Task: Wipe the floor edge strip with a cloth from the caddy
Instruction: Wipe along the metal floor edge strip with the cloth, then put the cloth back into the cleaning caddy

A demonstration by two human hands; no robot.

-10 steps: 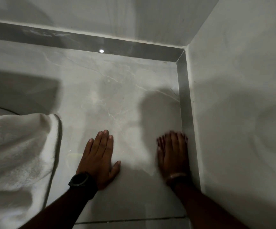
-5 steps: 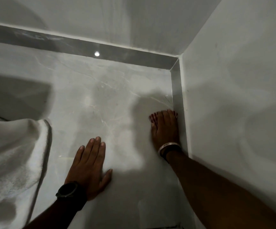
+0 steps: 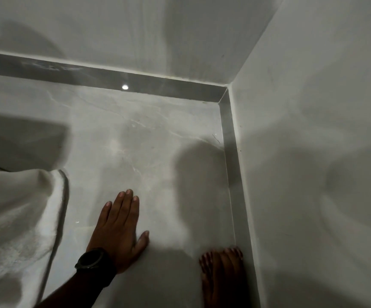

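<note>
here, in the head view, the step in hand looks like the wiping pass along the shiny grey metal floor edge strip, which runs up the right of centre to the corner and turns left across the upper frame. the right hand, at the lower right, lies flat and blurred just beside the strip; i cannot tell whether a cloth is under it, and none is clearly visible there. the left hand, with a black wristwatch, is spread wide and flat on the pale grey marbled floor tile, holding nothing, seemingly as a brace. no caddy shows. a white towelling fabric hangs at the lower left. next, i judge, the right hand must press along the strip toward the upper corner. plain white walls close the dim corner; a light reflects in the far strip.
</note>
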